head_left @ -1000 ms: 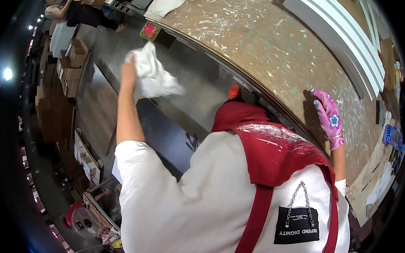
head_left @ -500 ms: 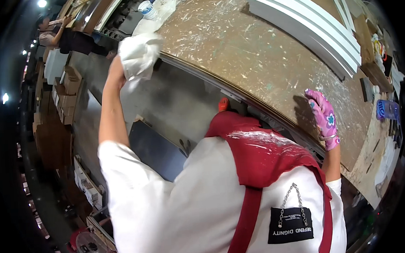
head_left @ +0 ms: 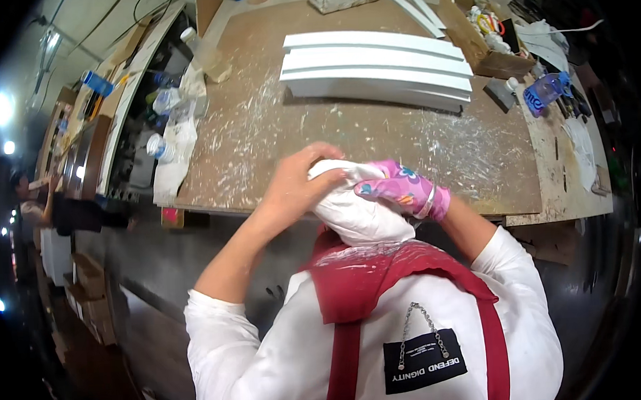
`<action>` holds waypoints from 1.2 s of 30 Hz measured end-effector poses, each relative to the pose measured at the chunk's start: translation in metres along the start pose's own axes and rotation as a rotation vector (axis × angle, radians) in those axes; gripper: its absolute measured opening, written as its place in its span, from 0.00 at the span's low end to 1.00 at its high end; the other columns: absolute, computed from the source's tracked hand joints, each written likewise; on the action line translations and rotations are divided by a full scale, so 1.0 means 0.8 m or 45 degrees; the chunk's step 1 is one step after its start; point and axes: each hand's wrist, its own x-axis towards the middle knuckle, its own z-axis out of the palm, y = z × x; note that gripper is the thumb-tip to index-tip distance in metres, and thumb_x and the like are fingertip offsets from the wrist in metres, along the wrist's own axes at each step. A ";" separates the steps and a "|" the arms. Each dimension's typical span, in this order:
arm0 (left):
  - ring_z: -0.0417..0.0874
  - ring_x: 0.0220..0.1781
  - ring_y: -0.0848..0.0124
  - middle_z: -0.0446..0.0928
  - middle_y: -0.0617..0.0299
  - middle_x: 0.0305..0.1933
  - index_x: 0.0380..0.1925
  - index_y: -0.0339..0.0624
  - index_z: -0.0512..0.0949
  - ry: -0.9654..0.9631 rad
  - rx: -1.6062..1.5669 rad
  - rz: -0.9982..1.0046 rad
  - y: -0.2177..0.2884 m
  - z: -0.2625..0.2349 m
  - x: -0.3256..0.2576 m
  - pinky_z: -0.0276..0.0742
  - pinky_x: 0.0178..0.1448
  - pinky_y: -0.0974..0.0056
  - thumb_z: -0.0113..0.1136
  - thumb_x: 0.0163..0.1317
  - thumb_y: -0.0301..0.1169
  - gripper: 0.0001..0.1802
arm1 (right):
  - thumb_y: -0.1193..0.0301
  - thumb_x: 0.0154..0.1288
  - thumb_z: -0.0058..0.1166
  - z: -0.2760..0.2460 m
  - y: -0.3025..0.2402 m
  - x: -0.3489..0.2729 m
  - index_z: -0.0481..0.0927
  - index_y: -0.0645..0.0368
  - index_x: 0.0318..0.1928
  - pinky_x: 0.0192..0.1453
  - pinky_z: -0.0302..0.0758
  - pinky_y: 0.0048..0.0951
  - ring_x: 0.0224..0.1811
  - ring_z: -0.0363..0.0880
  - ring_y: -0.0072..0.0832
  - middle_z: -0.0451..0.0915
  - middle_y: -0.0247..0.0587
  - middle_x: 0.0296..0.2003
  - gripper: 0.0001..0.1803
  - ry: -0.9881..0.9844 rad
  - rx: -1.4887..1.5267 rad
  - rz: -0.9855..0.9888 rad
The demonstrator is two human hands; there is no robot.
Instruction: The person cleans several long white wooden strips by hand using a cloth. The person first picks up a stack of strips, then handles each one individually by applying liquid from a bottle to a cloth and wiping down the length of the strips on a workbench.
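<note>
Both hands meet low at six o'clock: bare left hand (head_left: 298, 183) and pink-gloved right hand (head_left: 399, 191) clutch the white rag (head_left: 360, 216) together; white moulding strips (head_left: 379, 69) at twelve o'clock lie untouched.

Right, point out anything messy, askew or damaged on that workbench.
The brown workbench top is smeared with white streaks and scratches. Crumpled white rags and plastic bottles clutter its left edge. The white boards lie neatly stacked.

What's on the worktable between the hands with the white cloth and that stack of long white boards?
In the head view, only bare, paint-smeared worktable lies between the white cloth and the white boards.
</note>
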 end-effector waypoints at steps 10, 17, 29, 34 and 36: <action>0.71 0.63 0.59 0.68 0.55 0.64 0.65 0.43 0.61 -0.106 -1.486 -0.447 -0.137 -0.032 0.021 0.68 0.66 0.54 0.41 0.69 0.52 0.32 | 0.59 0.66 0.53 0.054 -0.063 0.086 0.78 0.63 0.47 0.40 0.72 0.24 0.36 0.73 0.17 0.80 0.33 0.34 0.19 0.376 0.006 -0.686; 0.72 0.59 0.62 0.70 0.52 0.59 0.63 0.42 0.63 -0.235 -0.474 0.257 -0.227 -0.092 0.125 0.68 0.64 0.57 0.40 0.70 0.48 0.28 | 0.63 0.65 0.54 0.012 -0.045 0.067 0.62 0.60 0.64 0.64 0.63 0.29 0.63 0.62 0.27 0.65 0.42 0.61 0.30 0.812 0.018 -0.506; 0.71 0.55 0.71 0.73 0.60 0.53 0.54 0.41 0.71 -0.081 -0.495 -0.071 -0.167 -0.177 0.130 0.68 0.58 0.66 0.47 0.68 0.37 0.18 | 0.71 0.66 0.50 0.028 0.070 0.133 0.69 0.63 0.60 0.65 0.69 0.35 0.58 0.75 0.32 0.76 0.44 0.54 0.22 0.529 0.699 -0.054; 0.72 0.58 0.59 0.71 0.51 0.58 0.57 0.40 0.69 1.088 0.547 -0.086 -0.365 -0.356 0.229 0.66 0.63 0.57 0.52 0.64 0.39 0.24 | 0.68 0.65 0.48 0.012 0.061 0.105 0.71 0.64 0.58 0.66 0.66 0.45 0.57 0.75 0.42 0.76 0.51 0.53 0.22 0.659 1.284 -0.099; 0.72 0.58 0.59 0.71 0.51 0.59 0.58 0.40 0.68 0.927 0.644 -0.105 -0.401 -0.368 0.256 0.66 0.63 0.56 0.54 0.63 0.39 0.25 | 0.70 0.64 0.47 0.007 0.074 0.102 0.71 0.64 0.58 0.67 0.64 0.47 0.56 0.75 0.45 0.76 0.52 0.53 0.22 0.738 1.364 -0.011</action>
